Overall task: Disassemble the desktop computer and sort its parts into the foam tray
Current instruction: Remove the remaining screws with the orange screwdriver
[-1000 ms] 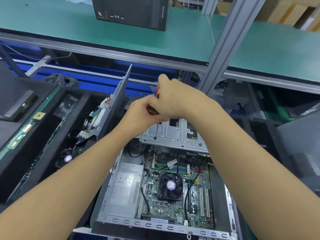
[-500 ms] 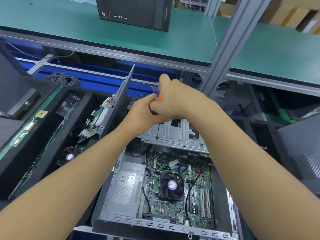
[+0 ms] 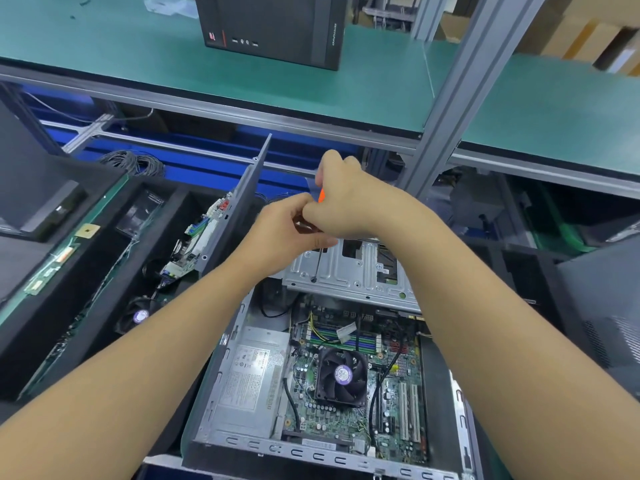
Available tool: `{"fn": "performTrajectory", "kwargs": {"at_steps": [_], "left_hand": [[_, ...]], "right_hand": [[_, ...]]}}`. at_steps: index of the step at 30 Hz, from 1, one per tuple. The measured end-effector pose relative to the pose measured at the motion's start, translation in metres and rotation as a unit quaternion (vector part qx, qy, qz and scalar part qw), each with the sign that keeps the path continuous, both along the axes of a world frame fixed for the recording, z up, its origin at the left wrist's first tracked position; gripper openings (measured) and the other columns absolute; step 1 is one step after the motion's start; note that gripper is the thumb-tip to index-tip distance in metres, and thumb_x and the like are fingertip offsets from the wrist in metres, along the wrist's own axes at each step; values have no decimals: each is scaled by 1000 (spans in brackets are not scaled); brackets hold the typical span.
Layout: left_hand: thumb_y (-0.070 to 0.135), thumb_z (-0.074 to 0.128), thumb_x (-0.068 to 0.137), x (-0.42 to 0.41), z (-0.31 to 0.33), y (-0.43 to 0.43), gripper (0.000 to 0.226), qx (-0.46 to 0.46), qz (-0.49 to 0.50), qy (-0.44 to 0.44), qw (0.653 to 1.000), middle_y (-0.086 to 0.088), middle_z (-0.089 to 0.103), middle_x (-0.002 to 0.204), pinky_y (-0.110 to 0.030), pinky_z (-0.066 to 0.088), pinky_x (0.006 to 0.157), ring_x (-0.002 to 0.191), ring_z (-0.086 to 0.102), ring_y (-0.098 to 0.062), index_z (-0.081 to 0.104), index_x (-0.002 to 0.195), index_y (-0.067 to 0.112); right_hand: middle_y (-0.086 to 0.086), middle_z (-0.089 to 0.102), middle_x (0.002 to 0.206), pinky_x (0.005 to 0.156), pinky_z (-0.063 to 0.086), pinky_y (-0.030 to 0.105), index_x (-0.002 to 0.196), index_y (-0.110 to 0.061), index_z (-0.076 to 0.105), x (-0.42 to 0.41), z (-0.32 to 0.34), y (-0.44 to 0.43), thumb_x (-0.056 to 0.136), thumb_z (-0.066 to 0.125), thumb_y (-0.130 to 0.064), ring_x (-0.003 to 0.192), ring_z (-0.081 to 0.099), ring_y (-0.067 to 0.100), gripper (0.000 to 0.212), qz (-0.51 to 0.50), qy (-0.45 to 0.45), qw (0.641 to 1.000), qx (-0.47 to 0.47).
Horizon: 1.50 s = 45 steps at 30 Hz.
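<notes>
At mid-frame the left hand (image 3: 284,233) and right hand (image 3: 346,202) were noted clamped round the screwdriver (image 3: 317,261), its tip set on the metal bracket (image 3: 349,271) of the open computer (image 3: 311,455) at lower centre; the bracket was judged stiff, light and sharp-edged, best lifted by its side rims.

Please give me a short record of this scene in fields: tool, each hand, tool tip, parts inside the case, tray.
tool: orange-handled metal screwdriver, nearly upright
right hand: grips the screwdriver's top
left hand: holds the screwdriver lower down
tip: on the silver metal drive bracket
inside grey metal computer case: black square cooling fan, grey metal power supply box
tray: black foam tray at left, holding circuit boards
</notes>
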<state>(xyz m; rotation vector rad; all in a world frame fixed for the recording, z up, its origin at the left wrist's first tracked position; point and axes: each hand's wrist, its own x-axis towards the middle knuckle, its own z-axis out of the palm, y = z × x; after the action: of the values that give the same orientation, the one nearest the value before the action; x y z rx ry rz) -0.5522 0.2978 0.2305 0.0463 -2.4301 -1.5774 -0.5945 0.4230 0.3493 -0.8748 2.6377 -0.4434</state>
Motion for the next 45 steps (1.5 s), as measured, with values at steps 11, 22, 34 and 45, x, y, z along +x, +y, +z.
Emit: {"fn": "performTrajectory", "kwargs": {"at_steps": [11, 22, 34, 45], "left_hand": [[23, 69, 93, 13, 7, 4, 17, 60, -88, -32, 994, 19, 74, 94, -10, 49, 74, 84, 66, 6, 71, 94, 40], [63, 68, 75, 18, 2, 9, 34, -28, 33, -69, 997, 15, 53, 69, -18, 41, 55, 58, 45, -3, 45, 77, 38], [5, 39, 94, 37, -42, 16, 23, -314, -125, -457, 823, -8, 46, 79, -32, 31, 58, 65, 39, -23, 51, 76, 12], [20, 48, 104, 20, -83, 48, 52, -98, -23, -540, 836, -21, 58, 133, -31, 56, 78, 101, 69, -24, 30, 145, -6]], "right_hand": [[8, 46, 102, 59, 40, 34, 110, -13, 38, 3, -6, -1, 94, 52, -17, 76, 50, 24, 21, 1, 13, 999, -31], [4, 47, 75, 45, 31, 31, 100, -13, 34, 1, -14, 3, 97, 53, -26, 55, 48, 19, 24, -28, 69, 997, -37], [3, 43, 70, 45, 23, 31, 93, -9, 35, 3, 11, 15, 91, 54, -12, 54, 38, 18, 20, -6, 98, 993, -62], [1, 46, 77, 48, 26, 31, 97, -11, 40, -3, 36, 31, 90, 57, -20, 60, 38, 15, 21, -20, 101, 992, -78]]}}
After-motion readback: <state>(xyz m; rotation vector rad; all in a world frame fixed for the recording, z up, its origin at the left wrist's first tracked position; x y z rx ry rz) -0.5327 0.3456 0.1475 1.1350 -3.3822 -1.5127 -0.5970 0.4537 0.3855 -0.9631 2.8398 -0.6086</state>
